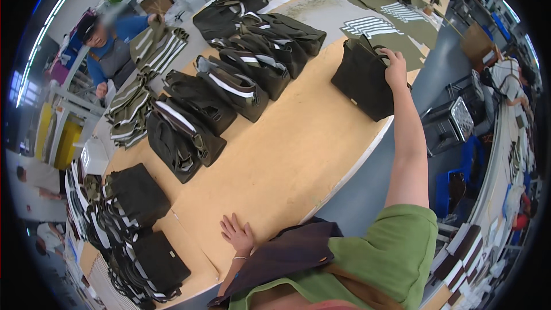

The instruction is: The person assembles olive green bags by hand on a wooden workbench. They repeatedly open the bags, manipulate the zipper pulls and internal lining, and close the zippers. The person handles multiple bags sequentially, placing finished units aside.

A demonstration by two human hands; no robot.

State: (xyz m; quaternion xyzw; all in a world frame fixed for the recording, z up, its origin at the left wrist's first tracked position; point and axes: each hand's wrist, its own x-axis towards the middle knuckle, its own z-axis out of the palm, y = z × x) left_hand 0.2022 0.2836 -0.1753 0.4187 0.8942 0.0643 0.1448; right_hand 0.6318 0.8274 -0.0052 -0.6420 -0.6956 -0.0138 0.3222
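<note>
My right hand (393, 68) reaches far out to the right side of the table, its fingers closed over the top edge of a black fabric bag (363, 83). The bag is slightly tilted, with a small pale tag low on its front and olive cloth at its top. Close to my body, my left hand (237, 235) rests flat on the tan tabletop (270, 178), fingers spread and holding nothing. A row of similar dark bags with white stripes (232, 89) stands beyond it, leaning on one another.
Stacked black bags (138, 195) lie at the near left, and more black bags (155, 258) sit below them. Olive pieces with white stripes (373, 26) cover the far end. Across the table a person (112, 46) handles striped olive cloth (158, 46). A metal stool (453, 120) stands right.
</note>
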